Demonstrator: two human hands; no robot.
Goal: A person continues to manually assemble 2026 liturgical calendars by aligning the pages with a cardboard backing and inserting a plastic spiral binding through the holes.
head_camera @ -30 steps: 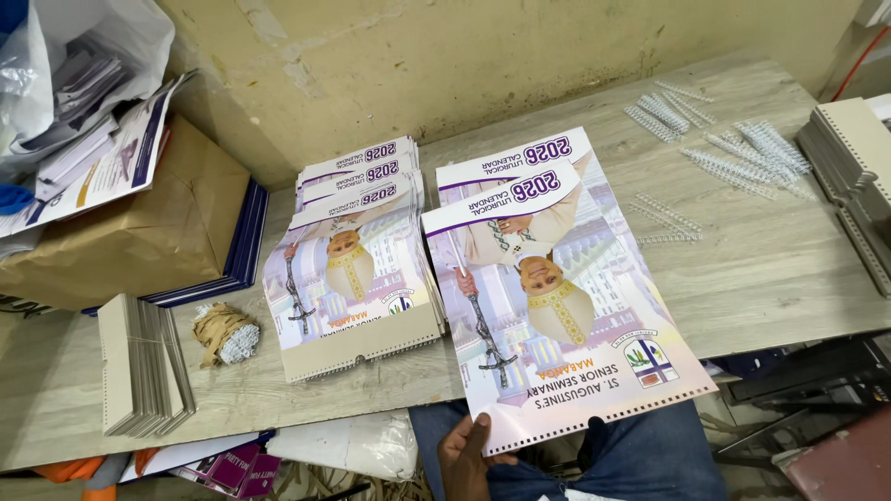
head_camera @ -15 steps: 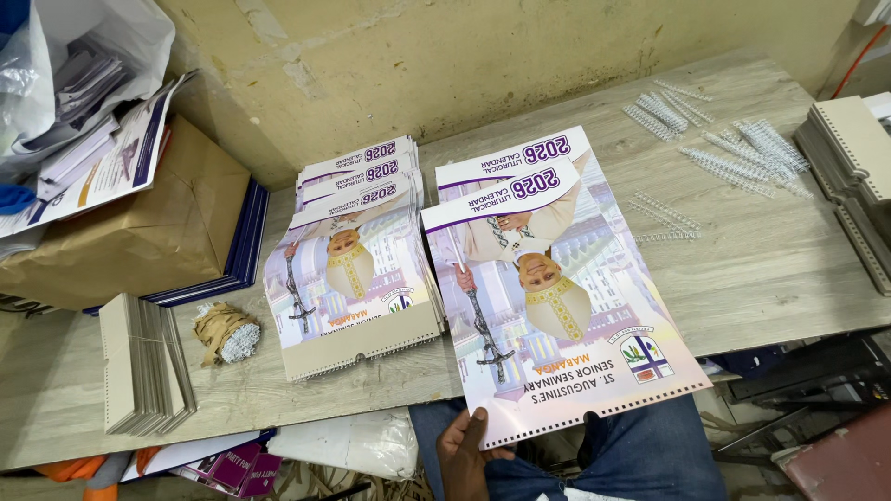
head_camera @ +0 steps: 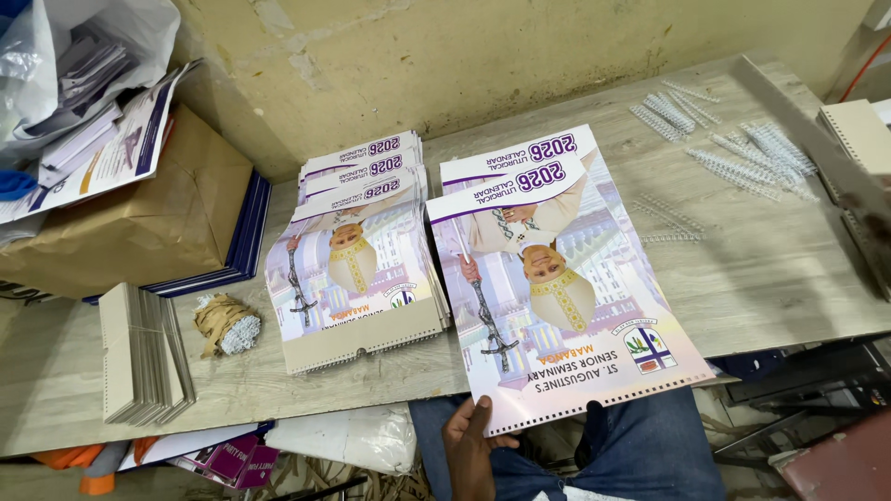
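Left hand [head_camera: 471,445] pinching the near edge of one large glossy printed calendar sheet [head_camera: 557,288], right hand out of view, one stack of matching calendars [head_camera: 357,255] just left of it, two cardboard bundles [head_camera: 139,353] farther left.

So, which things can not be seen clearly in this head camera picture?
- Right hand: not in view.
- Left hand: its fingertips lie hidden under the glossy printed calendar sheets.
- Silver wire binding coils: too small to count.
- Grey cardboard stack: sheet number unclear.
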